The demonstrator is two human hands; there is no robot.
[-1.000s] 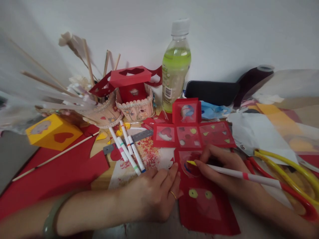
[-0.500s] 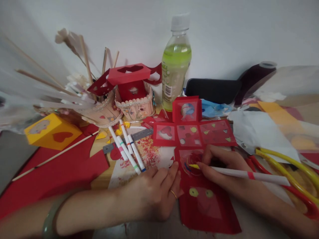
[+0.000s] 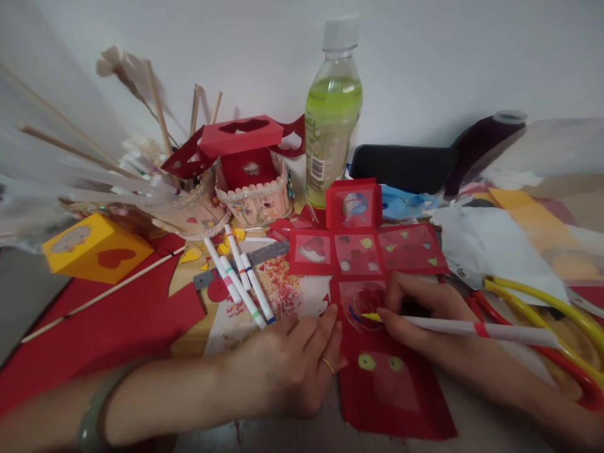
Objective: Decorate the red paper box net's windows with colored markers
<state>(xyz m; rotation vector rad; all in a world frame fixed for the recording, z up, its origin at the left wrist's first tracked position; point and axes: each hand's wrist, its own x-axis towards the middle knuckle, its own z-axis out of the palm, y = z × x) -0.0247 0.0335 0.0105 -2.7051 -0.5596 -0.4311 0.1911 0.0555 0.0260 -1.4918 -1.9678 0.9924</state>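
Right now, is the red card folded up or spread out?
The card is spread out: its panels form a cross, and the right hand holds a pen over one.

Right hand (image 3: 422, 314) has a marker (image 3: 453, 325) pinched in its fingers, yellow tip down at a see-through patch on the red cutout (image 3: 346, 406); can't tell if it's actually touching. Left hand (image 3: 295, 365) sits at the cutout's left edge, fingers bent, green bangle (image 3: 94, 406) round the wrist. Just beyond that hand, a few more markers (image 3: 258, 289) lie bunched together on a pretty crammed tabletop. Green drink bottle (image 3: 333, 119) standing at the back, yellow box (image 3: 101, 248) way over left, scissors (image 3: 496, 285) right by the right forearm.
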